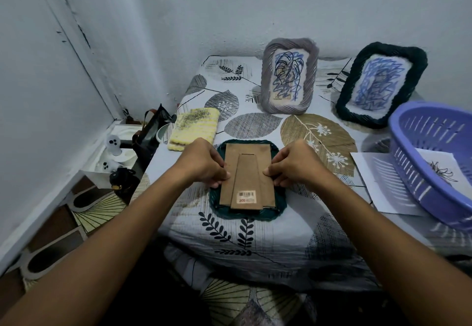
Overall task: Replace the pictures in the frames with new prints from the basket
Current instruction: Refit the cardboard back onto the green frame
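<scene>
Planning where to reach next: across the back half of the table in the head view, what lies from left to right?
Yellow cloth → grey-framed picture → dark green-framed picture → purple basket.

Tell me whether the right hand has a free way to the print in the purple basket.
Probably yes: the basket lies open-topped just right of the right hand, nothing between them, though that hand now pinches the brown backing board.
</scene>
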The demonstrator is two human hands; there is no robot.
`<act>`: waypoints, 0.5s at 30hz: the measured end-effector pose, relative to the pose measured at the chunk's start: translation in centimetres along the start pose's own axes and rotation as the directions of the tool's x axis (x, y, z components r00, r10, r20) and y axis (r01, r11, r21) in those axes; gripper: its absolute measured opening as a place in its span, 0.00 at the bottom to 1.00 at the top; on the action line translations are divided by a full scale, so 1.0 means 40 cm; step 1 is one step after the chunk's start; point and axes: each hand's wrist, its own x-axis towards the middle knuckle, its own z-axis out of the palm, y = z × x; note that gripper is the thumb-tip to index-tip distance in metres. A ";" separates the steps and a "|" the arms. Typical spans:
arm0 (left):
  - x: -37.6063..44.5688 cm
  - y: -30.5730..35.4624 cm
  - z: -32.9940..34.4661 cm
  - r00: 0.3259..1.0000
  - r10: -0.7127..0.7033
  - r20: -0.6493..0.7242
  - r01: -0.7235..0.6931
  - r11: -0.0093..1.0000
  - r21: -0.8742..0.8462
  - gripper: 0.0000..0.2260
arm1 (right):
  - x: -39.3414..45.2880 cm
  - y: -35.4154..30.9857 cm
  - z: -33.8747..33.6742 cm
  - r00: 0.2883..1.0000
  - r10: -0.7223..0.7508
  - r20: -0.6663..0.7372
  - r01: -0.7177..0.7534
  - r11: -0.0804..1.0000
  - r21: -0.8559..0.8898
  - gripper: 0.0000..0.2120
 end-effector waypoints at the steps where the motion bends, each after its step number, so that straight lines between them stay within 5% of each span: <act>1: 0.000 0.002 0.000 1.000 0.000 0.004 0.000 1.000 0.009 0.07 | 0.000 0.000 0.000 1.000 -0.003 0.002 0.003 1.000 -0.007 0.08; 15: 0.004 0.009 -0.003 0.999 0.004 0.049 -0.008 0.997 0.079 0.09 | 0.009 -0.009 0.000 1.000 -0.001 0.029 0.004 0.995 -0.102 0.10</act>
